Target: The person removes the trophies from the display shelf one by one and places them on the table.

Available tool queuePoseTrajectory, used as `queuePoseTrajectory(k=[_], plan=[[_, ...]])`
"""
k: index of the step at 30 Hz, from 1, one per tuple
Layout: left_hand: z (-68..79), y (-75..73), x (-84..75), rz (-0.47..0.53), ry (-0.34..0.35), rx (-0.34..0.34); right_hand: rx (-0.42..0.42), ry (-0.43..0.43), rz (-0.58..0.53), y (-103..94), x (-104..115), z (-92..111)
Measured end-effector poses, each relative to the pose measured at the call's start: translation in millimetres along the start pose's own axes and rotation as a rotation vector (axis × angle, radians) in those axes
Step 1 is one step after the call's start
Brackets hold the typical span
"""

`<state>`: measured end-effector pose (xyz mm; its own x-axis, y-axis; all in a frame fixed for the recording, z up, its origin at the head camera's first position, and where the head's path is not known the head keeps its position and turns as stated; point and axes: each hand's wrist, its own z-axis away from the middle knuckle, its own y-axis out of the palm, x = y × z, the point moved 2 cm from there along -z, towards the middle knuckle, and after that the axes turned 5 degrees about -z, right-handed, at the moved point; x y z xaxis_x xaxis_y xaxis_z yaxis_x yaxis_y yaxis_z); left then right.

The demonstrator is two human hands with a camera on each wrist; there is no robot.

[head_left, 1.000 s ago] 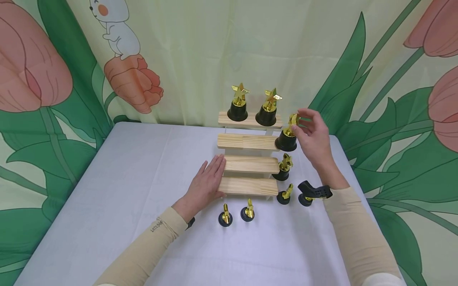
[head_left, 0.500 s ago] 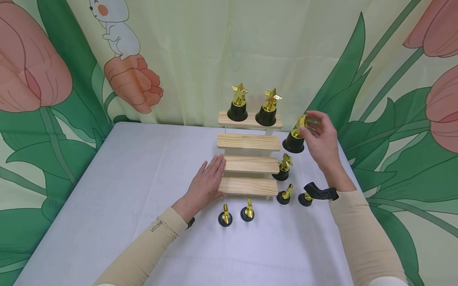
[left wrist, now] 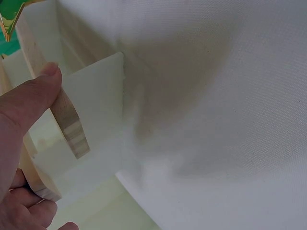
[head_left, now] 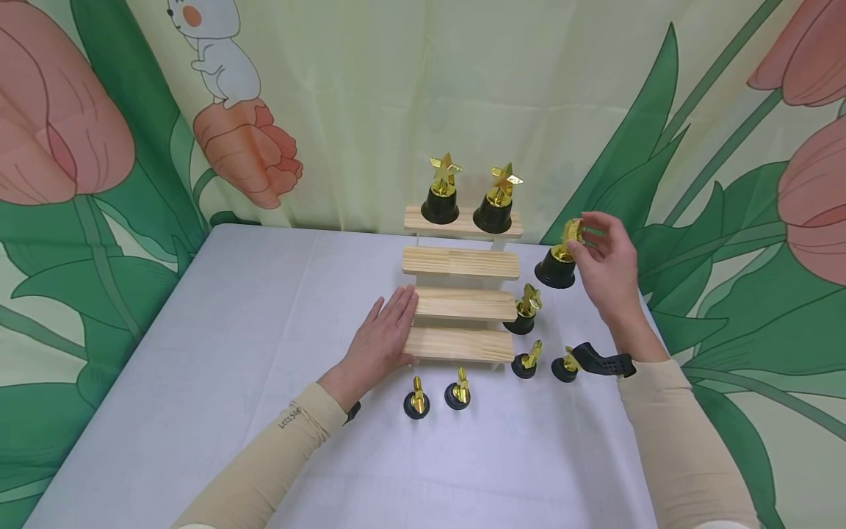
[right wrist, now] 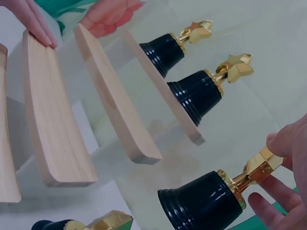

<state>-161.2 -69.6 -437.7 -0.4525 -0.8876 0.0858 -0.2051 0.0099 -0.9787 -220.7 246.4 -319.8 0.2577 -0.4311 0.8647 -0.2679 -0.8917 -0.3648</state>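
Note:
In the head view, my right hand (head_left: pixel 608 261) pinches the gold star of a black-based trophy (head_left: pixel 557 269), right of the wooden tiered stand (head_left: pixel 460 262). Whether its base touches the table cannot be told. The right wrist view shows thumb and fingers of the right hand (right wrist: pixel 288 167) on the star, and the trophy (right wrist: pixel 201 203) tilted in that picture. My left hand (head_left: pixel 377 342) rests with straight fingers on the stand's left end; in the left wrist view, its thumb (left wrist: pixel 41 93) presses a board's edge. Two star trophies (head_left: pixel 440 202) stand upright on the top board.
Several smaller gold-and-black trophies stand on the white-covered table (head_left: pixel 264 330): one beside the stand's right end (head_left: pixel 521 316), two at lower right (head_left: pixel 524 364), two in front (head_left: pixel 416 404). A printed curtain (head_left: pixel 357 110) hangs behind.
My right hand has carried its trophy rightward and slightly down, away from the stand's second-highest board. The left hand and the other trophies have stayed in place.

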Motion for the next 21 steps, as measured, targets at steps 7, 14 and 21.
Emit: queuePoseTrajectory(k=[7,14,21], plan=[[-0.6,0.2,-0.4,0.002,0.000,-0.001,-0.004,0.020,0.010,-4.4,-18.8,-2.4],[-1.7,2.8,-0.4,0.000,-0.005,0.007,-0.005,0.035,0.036,-7.6,-29.6,-0.9],[-1.4,2.5,-0.5,-0.004,-0.007,0.006,-0.006,0.065,0.053,-9.2,-37.8,2.1]])
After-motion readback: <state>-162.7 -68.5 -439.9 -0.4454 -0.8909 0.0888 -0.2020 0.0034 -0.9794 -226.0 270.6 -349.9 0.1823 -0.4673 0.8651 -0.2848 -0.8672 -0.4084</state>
